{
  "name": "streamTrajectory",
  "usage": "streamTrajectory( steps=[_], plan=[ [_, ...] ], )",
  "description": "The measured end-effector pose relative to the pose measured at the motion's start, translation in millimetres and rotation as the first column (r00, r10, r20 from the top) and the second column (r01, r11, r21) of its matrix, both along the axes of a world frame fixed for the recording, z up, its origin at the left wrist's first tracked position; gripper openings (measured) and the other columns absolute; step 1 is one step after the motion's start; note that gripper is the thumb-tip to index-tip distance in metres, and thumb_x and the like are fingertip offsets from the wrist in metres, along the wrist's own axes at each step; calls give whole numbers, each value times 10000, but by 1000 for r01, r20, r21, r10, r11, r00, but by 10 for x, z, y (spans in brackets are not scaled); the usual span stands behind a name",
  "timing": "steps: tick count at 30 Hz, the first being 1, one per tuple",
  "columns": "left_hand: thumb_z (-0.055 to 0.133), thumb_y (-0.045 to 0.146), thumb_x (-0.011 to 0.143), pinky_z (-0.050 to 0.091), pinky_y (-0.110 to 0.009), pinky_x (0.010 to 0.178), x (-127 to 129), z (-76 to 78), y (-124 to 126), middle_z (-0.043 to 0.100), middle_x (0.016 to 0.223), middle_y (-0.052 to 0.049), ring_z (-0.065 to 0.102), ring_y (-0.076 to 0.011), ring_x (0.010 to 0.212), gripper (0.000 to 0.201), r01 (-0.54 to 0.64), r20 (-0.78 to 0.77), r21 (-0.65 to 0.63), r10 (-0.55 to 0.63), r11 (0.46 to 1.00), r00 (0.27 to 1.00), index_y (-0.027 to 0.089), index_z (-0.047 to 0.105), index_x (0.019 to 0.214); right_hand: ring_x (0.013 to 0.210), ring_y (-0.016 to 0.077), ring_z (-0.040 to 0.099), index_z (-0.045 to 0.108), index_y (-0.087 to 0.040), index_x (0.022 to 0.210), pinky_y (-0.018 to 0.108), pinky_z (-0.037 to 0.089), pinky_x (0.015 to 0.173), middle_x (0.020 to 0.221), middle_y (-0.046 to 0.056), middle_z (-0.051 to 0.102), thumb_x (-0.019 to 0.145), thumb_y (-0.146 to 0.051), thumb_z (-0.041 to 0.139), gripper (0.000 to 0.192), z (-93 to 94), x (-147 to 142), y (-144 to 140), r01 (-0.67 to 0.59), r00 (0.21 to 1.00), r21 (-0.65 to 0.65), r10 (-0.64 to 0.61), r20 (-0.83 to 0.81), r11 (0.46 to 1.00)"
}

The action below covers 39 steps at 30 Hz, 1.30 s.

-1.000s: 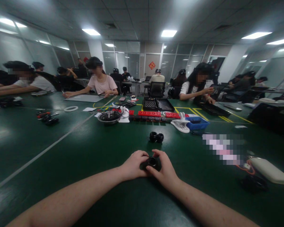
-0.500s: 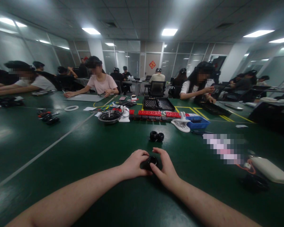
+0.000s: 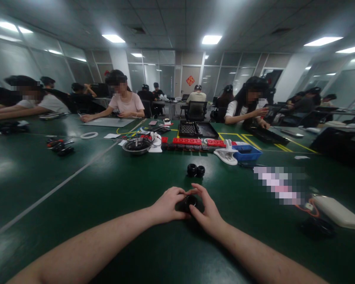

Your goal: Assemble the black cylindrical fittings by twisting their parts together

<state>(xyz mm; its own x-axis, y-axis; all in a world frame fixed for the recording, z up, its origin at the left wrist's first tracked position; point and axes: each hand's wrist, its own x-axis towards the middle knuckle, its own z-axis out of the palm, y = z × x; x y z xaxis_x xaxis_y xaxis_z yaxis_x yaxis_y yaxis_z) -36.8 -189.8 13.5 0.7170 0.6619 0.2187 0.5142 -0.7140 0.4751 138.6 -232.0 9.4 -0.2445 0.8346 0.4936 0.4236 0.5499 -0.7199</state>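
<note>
A small black round part [image 3: 190, 202] with a hole in its middle sits low over the green table [image 3: 112, 189], held between both my hands. My left hand [image 3: 167, 205] grips its left side with curled fingers. My right hand [image 3: 205, 211] grips its right side, the forefinger arched over the top and touching the left hand's fingertip. Two more black round parts [image 3: 195, 170] lie side by side on the table just beyond my hands.
Further back stand a metal bowl [image 3: 136, 146], red blocks [image 3: 187, 141], a black tray [image 3: 197, 129], a white clamp [image 3: 226, 154] and a blue bin [image 3: 246, 153]. A white flat case [image 3: 337, 213] lies at right. Several people sit around the table's far sides.
My right forefinger has lifted and reached over the black part to meet the left hand's fingertip. Both hands have shifted slightly away from me with the part.
</note>
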Motion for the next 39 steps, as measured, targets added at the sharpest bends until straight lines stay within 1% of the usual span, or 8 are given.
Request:
streamTrajectory(
  steps=[2,4,12,23,27,31,33,39],
  plan=[
    [661,446,658,351,-384,904,-3,-9,8,492,1112,-67,423,-246,1049,437,-3,-2,0,3,1000,1000,199,577,1009,1078,208,471,279,-211,1246,408,356,937,1143,82,504,718,-129,431,556,6,10,-20,-89,996,1,89,-16,996],
    [653,460,663,349,-386,907,-4,-10,11,492,1114,-68,422,-246,1051,451,-1,-1,0,1,1000,1000,198,572,1020,1127,211,432,270,-215,1262,415,331,959,1208,84,464,727,-127,420,563,10,18,-33,-104,995,18,104,0,994],
    [663,430,659,359,-375,892,-5,12,-5,506,1079,-64,435,-242,1029,397,10,18,0,-10,1000,1000,189,584,965,1008,240,484,377,-197,1165,412,404,867,1061,93,504,731,-266,552,473,12,10,4,117,988,57,-122,90,992],
    [652,407,672,366,-368,879,11,34,-8,506,1067,-65,443,-237,1002,365,9,7,-2,-9,1000,1000,188,586,956,904,231,504,378,-193,1138,405,432,806,950,68,507,658,-255,638,550,-4,-12,8,165,978,55,-171,118,985],
    [654,395,669,364,-368,882,11,28,-7,503,1079,-60,442,-235,1003,383,8,-3,-14,-8,1000,1000,202,580,991,917,215,525,353,-193,1157,405,420,842,949,62,534,684,-179,555,514,1,-14,4,111,992,29,-113,56,993],
    [640,423,685,345,-378,907,0,26,-4,492,1112,-68,422,-239,1043,420,16,-10,-17,-16,1000,1000,195,565,1030,1053,208,489,300,-197,1223,409,376,918,1109,87,519,705,-121,448,544,30,8,-21,-47,999,27,46,15,999],
    [631,443,691,342,-382,913,-4,33,-5,488,1122,-70,416,-241,1054,429,20,-13,-24,-20,1000,1000,191,563,1032,1096,214,462,295,-201,1236,413,363,934,1169,94,491,716,-130,450,547,40,18,-31,-68,997,46,67,33,997],
    [625,430,699,349,-380,903,-8,51,-10,497,1099,-66,424,-241,1038,388,25,-6,-21,-25,999,1000,195,564,1002,1015,238,492,363,-194,1182,413,406,873,1075,96,509,718,-246,563,508,14,14,-13,86,992,82,-93,90,993]
  ],
)
